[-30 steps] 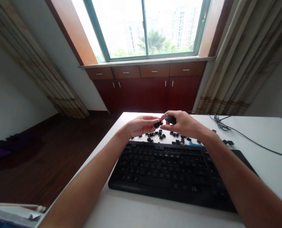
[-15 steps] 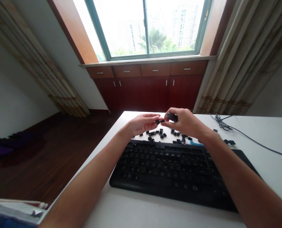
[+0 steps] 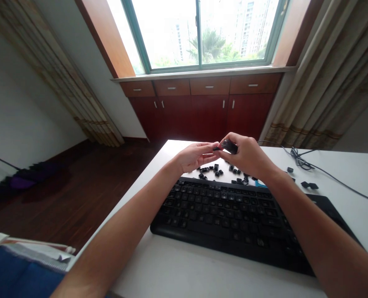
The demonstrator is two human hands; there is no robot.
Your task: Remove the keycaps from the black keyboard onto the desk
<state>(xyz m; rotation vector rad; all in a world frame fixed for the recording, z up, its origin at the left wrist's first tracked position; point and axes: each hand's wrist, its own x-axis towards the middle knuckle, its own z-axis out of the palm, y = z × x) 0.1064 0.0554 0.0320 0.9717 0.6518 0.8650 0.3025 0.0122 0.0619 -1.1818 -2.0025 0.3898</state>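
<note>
Above the far edge of a black keyboard (image 3: 209, 235), my two hands meet at the fingertips. My left hand (image 3: 195, 156) pinches a small black keycap (image 3: 216, 148). Closed around a dark oblong piece (image 3: 230, 146) is my right hand (image 3: 244, 152); the exact kind of this piece cannot be made out. Its left end points at the keycap, and a bit of red shows between them. Several loose black keycaps (image 3: 216, 167) lie on the white table behind the keyboard, partly hidden by my hands. Many key positions on the keyboard look bare.
A light blue tool (image 3: 260, 184) lies behind the keyboard, half hidden by my right forearm. To the right are two joined-looking black pieces (image 3: 309, 185) and a coiled black cable (image 3: 300, 159). The white table (image 3: 171, 265) ends at the left above a dark floor.
The view has shifted a little to the left and down. My hands have drawn closer together, and the keycap now sits against the end of the dark piece.
</note>
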